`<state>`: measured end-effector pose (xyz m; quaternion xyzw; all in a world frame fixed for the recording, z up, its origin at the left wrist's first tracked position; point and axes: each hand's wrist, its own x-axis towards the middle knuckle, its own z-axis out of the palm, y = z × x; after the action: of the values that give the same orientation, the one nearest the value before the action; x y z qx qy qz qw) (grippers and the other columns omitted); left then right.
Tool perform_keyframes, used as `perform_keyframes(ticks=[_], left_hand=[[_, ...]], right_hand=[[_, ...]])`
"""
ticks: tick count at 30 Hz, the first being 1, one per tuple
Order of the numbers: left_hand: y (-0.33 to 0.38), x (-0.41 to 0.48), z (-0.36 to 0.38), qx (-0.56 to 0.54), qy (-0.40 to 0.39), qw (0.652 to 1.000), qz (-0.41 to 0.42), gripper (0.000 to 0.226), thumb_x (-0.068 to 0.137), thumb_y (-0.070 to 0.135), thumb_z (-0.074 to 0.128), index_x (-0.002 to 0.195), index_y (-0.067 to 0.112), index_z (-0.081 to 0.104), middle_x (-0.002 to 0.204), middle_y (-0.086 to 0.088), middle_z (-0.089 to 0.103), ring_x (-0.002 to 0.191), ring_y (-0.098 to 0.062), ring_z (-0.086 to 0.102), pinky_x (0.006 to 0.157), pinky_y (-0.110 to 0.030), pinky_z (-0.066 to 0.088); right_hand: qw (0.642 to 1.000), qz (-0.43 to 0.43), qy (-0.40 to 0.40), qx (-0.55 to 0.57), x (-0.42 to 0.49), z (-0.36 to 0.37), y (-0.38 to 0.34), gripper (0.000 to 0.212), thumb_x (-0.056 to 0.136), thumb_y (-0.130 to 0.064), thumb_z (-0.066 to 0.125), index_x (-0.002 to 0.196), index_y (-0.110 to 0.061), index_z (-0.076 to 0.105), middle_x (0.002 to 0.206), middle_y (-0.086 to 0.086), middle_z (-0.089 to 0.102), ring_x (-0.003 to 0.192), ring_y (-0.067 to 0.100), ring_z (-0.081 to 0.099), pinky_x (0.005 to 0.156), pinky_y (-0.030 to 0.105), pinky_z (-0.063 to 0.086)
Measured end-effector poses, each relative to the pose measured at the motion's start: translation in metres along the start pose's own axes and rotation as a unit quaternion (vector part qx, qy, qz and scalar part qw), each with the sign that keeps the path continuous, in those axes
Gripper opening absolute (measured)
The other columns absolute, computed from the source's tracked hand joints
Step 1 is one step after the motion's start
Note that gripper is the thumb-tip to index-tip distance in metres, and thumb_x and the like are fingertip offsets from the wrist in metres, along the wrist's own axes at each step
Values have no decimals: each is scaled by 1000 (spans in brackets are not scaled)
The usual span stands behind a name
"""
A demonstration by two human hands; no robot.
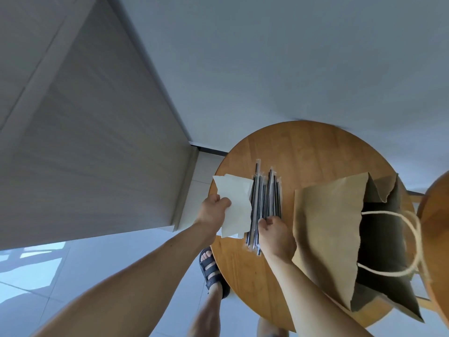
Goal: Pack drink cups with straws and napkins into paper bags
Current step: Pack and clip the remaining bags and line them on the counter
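Two bare forearms reach in from below; the left hand point(213, 211) pinches the near edge of a white napkin point(237, 203) between thumb and curled fingers, the sheet lifted beyond that pinch over more napkins; just right of it, the right hand point(277, 237) curls its fingertips point(266, 221) onto the wrapped black straws point(264, 193), pinching their near part; the straws fan away from that grip across the round wooden table point(303, 147); right of the right wrist, touching it, a brown paper bag point(328, 227) lies on its side, mouth and twine handle point(413, 239) farthest from both hands.
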<state>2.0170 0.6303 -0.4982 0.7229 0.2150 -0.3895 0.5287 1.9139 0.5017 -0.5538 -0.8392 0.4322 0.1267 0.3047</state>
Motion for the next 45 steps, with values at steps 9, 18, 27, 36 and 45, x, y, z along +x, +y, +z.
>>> perform_keyframes(ticks=[9, 18, 27, 36, 45], left_hand=[[58, -73, 2, 64, -28, 995, 72, 38, 85, 22, 49, 115, -1, 54, 97, -22, 53, 84, -31, 49, 73, -41, 42], [85, -142, 12, 40, -60, 980, 184, 22, 86, 35, 73, 104, 23, 72, 98, 4, 75, 94, -20, 70, 85, -41, 58], [143, -203, 39, 21, -163, 933, 320, 8, 88, 30, 72, 95, 31, 76, 98, 7, 76, 88, -14, 73, 74, -33, 58], [178, -246, 98, 17, -295, 909, 293, 16, 91, 10, 67, 104, 2, 71, 95, -17, 74, 86, -32, 71, 77, -44, 59], [180, -243, 132, 38, -299, 907, 295, 26, 88, 15, 69, 114, 11, 68, 102, -12, 74, 93, -30, 72, 76, -36, 58]], right_hand=[[963, -175, -70, 191, -72, -86, -51, 19, 97, -30, 56, 78, -34, 61, 63, -24, 60, 61, 3, 59, 54, 17, 43], [949, -222, -88, 205, -111, -169, -56, 21, 98, -37, 55, 79, -33, 61, 69, -23, 62, 60, -3, 56, 54, 9, 40], [912, -207, -8, 355, -122, -273, -43, 39, 77, -48, 74, 113, -38, 62, 106, -26, 68, 100, -4, 63, 82, 16, 50], [849, -215, -92, 474, -113, -343, -25, 31, 73, -34, 84, 101, -25, 75, 104, 7, 75, 99, 26, 71, 75, 30, 57], [851, -178, -41, 493, -102, -353, -10, 21, 76, -25, 83, 96, -24, 76, 98, 5, 76, 92, 25, 73, 75, 37, 58]])
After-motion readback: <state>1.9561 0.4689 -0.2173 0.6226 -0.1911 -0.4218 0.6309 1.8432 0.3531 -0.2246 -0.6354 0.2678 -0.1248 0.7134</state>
